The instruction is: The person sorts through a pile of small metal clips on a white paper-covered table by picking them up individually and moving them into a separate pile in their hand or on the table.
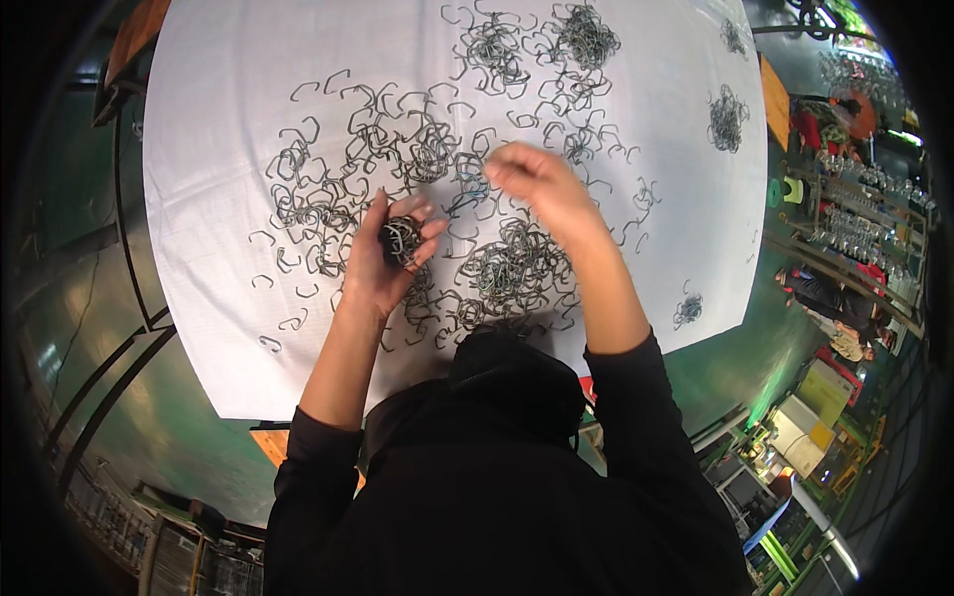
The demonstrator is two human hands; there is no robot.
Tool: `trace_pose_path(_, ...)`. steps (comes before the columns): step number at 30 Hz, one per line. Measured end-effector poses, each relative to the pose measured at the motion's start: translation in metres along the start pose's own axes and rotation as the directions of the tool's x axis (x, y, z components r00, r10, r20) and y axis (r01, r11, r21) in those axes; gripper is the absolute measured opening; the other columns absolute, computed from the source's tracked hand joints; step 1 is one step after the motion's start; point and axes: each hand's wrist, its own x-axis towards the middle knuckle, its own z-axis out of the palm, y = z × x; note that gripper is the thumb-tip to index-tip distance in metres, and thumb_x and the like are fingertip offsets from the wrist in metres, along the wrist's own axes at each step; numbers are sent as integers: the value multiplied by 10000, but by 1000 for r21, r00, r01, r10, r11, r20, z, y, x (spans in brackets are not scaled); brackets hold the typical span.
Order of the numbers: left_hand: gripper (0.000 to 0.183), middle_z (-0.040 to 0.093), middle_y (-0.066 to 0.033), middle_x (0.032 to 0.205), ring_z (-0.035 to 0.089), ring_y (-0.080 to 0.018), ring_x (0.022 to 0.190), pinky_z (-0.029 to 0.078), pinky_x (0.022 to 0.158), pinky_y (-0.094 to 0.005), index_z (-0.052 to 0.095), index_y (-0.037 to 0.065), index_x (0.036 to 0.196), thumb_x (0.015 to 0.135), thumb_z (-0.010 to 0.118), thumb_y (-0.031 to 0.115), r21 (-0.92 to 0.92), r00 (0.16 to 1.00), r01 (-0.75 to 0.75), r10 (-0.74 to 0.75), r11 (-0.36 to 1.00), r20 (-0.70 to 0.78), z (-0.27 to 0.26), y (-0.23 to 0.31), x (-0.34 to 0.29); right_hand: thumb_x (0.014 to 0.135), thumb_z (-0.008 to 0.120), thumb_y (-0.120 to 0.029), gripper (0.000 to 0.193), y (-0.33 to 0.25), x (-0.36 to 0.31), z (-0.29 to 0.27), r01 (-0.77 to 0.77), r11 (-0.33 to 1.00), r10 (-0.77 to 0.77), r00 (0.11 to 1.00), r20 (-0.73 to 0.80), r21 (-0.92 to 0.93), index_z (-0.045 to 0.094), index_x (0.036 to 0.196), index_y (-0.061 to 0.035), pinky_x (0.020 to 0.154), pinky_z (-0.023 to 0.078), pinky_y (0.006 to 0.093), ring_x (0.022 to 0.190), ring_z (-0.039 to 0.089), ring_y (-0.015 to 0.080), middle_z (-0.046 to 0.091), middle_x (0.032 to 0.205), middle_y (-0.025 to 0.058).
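My left hand [383,263] is palm up with its fingers curled round a bunch of bent metal wire hooks [399,241]. To its right, my right hand [542,187] hangs over the table with thumb and fingers pinched together; whatever they hold, if anything, is too small to make out. Just left of its fingertips lie a few bluish hooks [471,184]. Loose C-shaped hooks [323,214] spread over the cloth around and beyond my left hand. A denser heap of hooks [509,266] sits between my forearms, close to my body.
A white cloth [676,219] covers the table. Tangled piles [586,38] lie at the far side, with smaller piles [728,119] along the right. Beyond the right edge are racks [865,209], people [840,303] and machinery [795,437]. Dark metal bars [124,219] stand at the left.
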Motion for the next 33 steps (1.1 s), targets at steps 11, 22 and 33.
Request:
trace_pose_path(11,380,498,-55,775,483,-157,648,407,469,-217,522,37,892,947,378,384,-40,999,8,-10,999,-50,9,1,11,780,640,-179,155,20,79,11,94,613,-444,863,-243,-784,610,871,-58,639,469,365,731,603,276,593,844,106)
trace_pose_path(22,452,577,-89,968,593,-211,839,530,598,-232,508,3,1131,958,312,372,-84,989,-60,71,995,133,-11,29,32,752,664,-197,245,-18,75,6,369,596,-591,803,-79,-713,609,962,-83,739,470,369,834,582,273,542,924,117)
trace_pose_path(33,381,496,-52,759,456,-133,607,346,418,-192,540,41,904,947,371,380,-173,996,-50,61,984,60,-9,36,14,752,638,-128,108,-27,150,-47,197,655,-562,772,-297,-730,648,856,-100,700,490,379,765,614,283,634,837,127)
